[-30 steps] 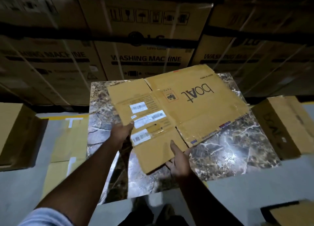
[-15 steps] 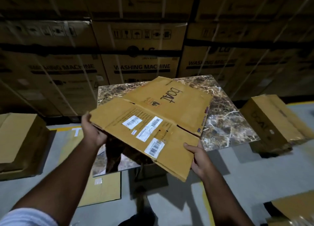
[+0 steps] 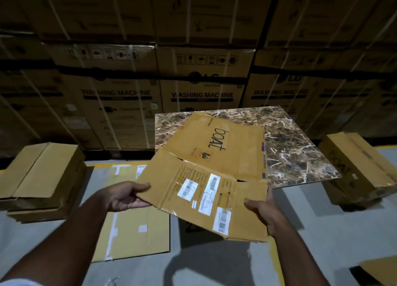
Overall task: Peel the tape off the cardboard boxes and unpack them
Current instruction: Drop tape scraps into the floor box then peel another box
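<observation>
Left hand (image 3: 125, 196) and right hand (image 3: 261, 208) gripping flattened box (image 3: 214, 167), right fingers hidden beneath

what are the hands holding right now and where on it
Both hold the flattened boat carton: the left hand grips its near left corner flap, the right hand grips the right edge of its near flap.

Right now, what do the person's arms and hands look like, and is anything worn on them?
Both are bare: the left hand and right hand wear no gloves, and no rings or watch show in this dim light. Both forearms are uncovered. Only a pale, light-coloured short sleeve shows at the left upper arm.
</observation>
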### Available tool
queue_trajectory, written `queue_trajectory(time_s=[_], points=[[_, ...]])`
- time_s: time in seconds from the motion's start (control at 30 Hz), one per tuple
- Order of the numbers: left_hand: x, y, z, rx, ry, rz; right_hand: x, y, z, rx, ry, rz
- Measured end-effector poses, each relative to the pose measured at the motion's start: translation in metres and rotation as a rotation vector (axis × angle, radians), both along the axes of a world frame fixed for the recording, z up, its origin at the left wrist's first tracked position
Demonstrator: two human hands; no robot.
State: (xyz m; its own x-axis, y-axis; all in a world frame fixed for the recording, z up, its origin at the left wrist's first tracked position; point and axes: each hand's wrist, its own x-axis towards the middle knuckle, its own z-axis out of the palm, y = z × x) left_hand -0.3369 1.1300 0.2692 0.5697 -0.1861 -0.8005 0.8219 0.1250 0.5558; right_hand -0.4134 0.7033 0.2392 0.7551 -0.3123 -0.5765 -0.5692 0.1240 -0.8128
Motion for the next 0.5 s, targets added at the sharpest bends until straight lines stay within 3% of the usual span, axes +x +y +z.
queue_trajectory(time_s=[0.13, 0.27, 0.4, 0.5], points=[[-0.029, 0.08, -0.021, 0.034, 0.035, -0.074, -0.003, 0.081, -0.002, -0.14, 0.063, 0.034], [-0.043, 0.202, -0.027, 0.045, 0.082, -0.071, -0.007, 0.191, -0.004, -0.121, 0.054, 0.118], [-0.053, 0.294, -0.038, 0.221, -0.097, -0.109, -0.01, 0.301, -0.006, -0.073, 0.01, 0.19], [-0.065, 0.342, -0.05, 0.273, -0.164, -0.055, -0.01, 0.352, -0.012, -0.036, 0.085, 0.266]])
